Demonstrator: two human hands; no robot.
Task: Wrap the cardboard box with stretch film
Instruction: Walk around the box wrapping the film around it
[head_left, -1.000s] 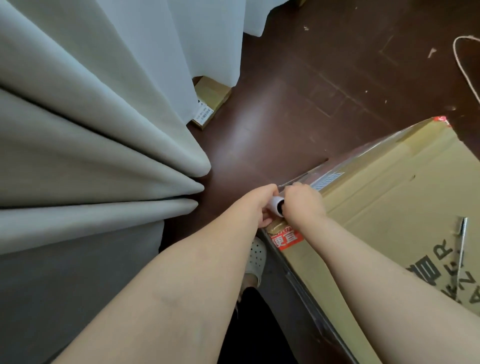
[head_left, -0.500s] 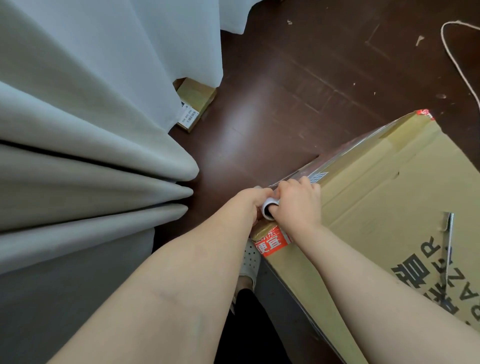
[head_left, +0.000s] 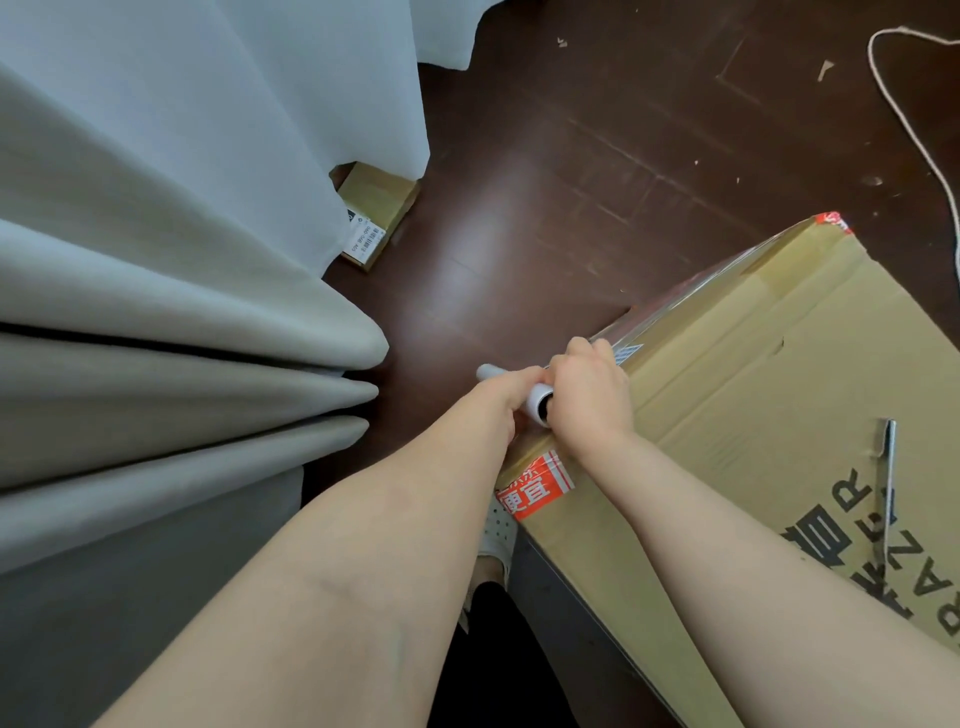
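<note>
You had both hands at the near left corner of the cardboard box (head_left: 753, 395), which stood on the dark wooden floor (head_left: 545, 182). Your left hand (head_left: 505, 397) was curled round the stretch film roll (head_left: 537, 408), with one white end of the roll poking out beyond the knuckles. Your right hand (head_left: 587, 395) was closed on the roll's other end, its fingers bent over the box's top edge. The two hands were touching. Clear film (head_left: 691, 288) lay glossy along the box's left side, running up toward the far corner. A red printed label (head_left: 535, 486) sat on the corner just below your hands, and a pen (head_left: 889, 457) lay on the box top, well to the right. Grey curtains (head_left: 156, 312) hung at your left, with a small box (head_left: 379, 208) half under them. A pale cord (head_left: 924, 145) trailed over the floor at far right.
</note>
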